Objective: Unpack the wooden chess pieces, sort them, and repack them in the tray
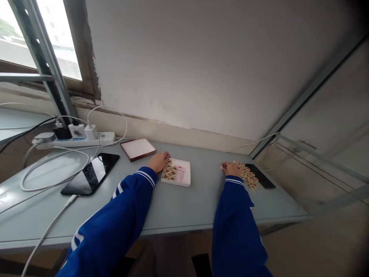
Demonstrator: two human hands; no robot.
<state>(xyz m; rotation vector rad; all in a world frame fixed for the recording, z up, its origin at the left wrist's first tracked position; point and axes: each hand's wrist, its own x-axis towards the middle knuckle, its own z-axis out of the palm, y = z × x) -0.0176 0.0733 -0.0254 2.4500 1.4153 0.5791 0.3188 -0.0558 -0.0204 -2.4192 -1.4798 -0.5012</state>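
A shallow white box (pixel 186 177) lies on the desk in front of me. Round wooden Chinese chess pieces (pixel 170 173) fill its left part, beside a pink-and-white printed paper (pixel 181 174). My left hand (pixel 158 162) is closed at the box's left edge, its fingertips at the back corner. To the right, my right hand (pixel 230 169) has its fingers pinched together, with what looks like one pale chess piece at the tips. It rests at the near left side of a loose heap of chess pieces (pixel 249 177). The fingers' undersides are hidden.
A brown-edged box lid (pixel 138 149) lies behind my left hand. Leftward are a black tablet (pixel 90 175), looping white cables (pixel 54 188) and a power strip (pixel 106 138) with chargers. A dark flat object (pixel 261 176) lies beyond the heap. A wall (pixel 184 77) rises behind the desk.
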